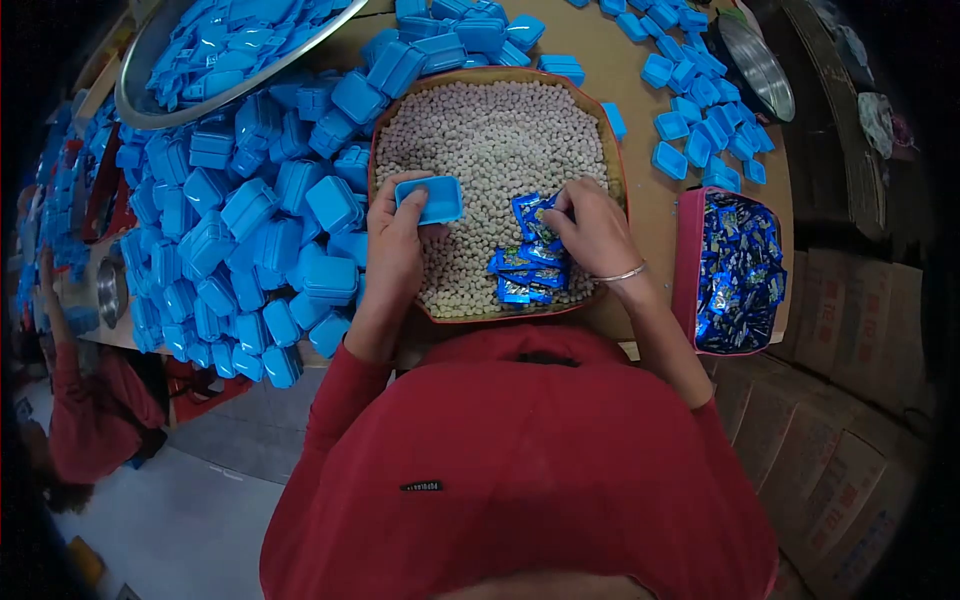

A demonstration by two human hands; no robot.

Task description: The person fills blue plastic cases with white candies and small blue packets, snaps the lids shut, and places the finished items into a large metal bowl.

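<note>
My left hand grips a small, open blue plastic box, its thumb pressed over the near side. The box is held above the left part of a wide tray filled with pale round pellets. My right hand, with a bangle at the wrist, has its fingertips pinched on a shiny blue packet. Several more blue packets lie in a small heap on the pellets just below those fingers.
Closed blue boxes are piled left of the tray. A metal basin of flat blue pieces stands behind them. Open blue boxes lie at the back right. A pink-edged container holds blue packets. Cartons stand right; another person is left.
</note>
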